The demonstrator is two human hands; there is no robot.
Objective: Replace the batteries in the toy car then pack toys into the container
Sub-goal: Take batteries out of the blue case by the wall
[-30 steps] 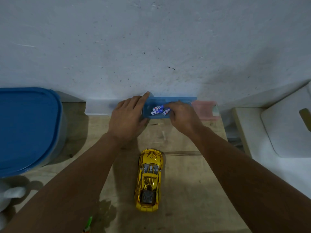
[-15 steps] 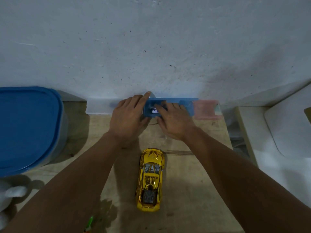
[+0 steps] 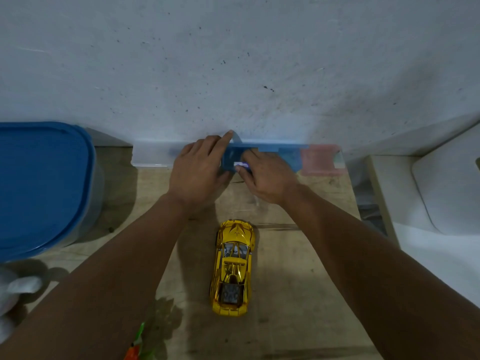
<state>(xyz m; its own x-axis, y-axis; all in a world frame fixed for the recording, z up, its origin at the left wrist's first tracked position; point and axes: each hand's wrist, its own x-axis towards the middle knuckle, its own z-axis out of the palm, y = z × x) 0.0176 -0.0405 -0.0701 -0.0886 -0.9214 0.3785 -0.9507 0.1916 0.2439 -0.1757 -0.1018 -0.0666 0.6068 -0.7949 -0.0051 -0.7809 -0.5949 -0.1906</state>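
Batteries [image 3: 241, 165] in blue tray [image 3: 291, 158], both hands reaching

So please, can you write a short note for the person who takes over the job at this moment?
Left hand: fingers straight, steadying the blue tray at the wall.
Right hand: fingers over the batteries in that tray; grip unclear.
Yellow toy car: upright on the table, untouched.
Blue-lidded container: left, closed.
Done: nothing visible.
Left: swap batteries, pack toys.

Bare forearms and hands [image 3: 228, 172] (no sleeves, nothing worn).
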